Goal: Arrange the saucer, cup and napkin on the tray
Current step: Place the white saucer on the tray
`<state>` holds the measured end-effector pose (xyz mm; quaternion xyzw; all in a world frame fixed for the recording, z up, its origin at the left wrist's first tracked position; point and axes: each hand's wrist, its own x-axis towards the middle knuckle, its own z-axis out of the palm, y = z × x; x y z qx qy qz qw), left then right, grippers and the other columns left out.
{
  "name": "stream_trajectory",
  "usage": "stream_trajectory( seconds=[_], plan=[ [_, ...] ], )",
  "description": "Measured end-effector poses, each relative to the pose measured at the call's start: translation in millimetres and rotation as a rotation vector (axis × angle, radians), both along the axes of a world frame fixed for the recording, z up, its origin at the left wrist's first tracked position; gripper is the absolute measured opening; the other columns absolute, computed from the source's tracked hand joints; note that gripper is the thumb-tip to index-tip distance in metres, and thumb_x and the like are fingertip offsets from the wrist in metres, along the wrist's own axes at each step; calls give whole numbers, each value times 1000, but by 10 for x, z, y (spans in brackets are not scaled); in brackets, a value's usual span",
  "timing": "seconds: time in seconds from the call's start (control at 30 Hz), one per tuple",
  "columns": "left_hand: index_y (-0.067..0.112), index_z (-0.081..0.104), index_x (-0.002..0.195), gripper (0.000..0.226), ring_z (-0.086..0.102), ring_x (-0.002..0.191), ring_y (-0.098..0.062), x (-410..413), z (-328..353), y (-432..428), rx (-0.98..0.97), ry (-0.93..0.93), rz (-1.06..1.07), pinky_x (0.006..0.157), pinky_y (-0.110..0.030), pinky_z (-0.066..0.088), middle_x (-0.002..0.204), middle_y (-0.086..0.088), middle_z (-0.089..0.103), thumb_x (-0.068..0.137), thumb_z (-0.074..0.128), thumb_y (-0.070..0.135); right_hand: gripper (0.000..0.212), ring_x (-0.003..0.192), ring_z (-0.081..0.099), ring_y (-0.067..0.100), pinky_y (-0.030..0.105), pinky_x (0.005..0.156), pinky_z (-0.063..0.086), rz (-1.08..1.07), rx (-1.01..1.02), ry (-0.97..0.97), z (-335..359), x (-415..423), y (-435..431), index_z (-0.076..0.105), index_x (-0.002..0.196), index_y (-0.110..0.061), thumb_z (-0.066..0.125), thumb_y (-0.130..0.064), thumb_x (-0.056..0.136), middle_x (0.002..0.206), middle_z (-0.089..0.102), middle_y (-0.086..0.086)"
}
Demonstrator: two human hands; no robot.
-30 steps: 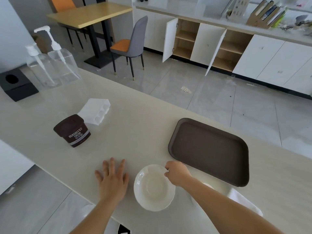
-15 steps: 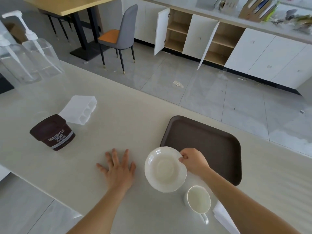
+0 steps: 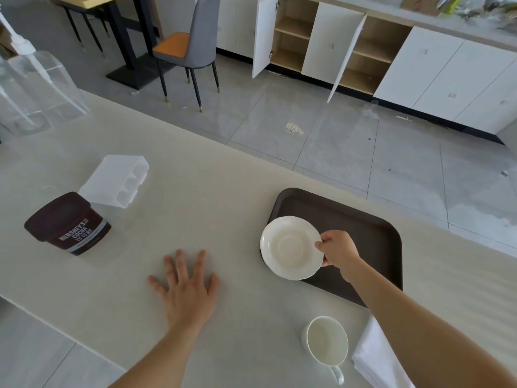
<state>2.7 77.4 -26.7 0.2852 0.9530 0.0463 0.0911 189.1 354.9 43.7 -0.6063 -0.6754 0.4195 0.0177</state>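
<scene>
My right hand point(image 3: 338, 249) grips the right rim of the white saucer point(image 3: 289, 247), which hangs over the near left corner of the dark brown tray point(image 3: 372, 231). An empty white cup point(image 3: 327, 341) stands on the counter in front of the tray, handle toward me. A folded white napkin point(image 3: 375, 357) lies just right of the cup, partly under my right forearm. My left hand point(image 3: 186, 289) rests flat on the counter with fingers spread, left of the saucer.
A brown cocoa tub point(image 3: 68, 222) and a white plastic mould point(image 3: 119, 179) sit at the left of the counter. Clear pump bottles point(image 3: 36, 88) stand at the far left. The counter's far edge runs behind the tray, above the floor.
My right hand has lifted the saucer from the counter's near side and carried it away from me and to the right, over the tray's corner. The left hand has stayed flat.
</scene>
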Motion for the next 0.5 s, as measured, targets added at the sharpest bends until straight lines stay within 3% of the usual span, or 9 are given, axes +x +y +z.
stream_trajectory(
  seconds=[0.5],
  plan=[
    [40,28,150,67,7,150,-36,5,29,10,23,6,13,114,-69,0,161,-14,21,86,28,60,12,66,74,25,46,70,64,-136,-39,47,-202,28,-11,67,84,-15,62,-9,93,84,72,7]
  ],
)
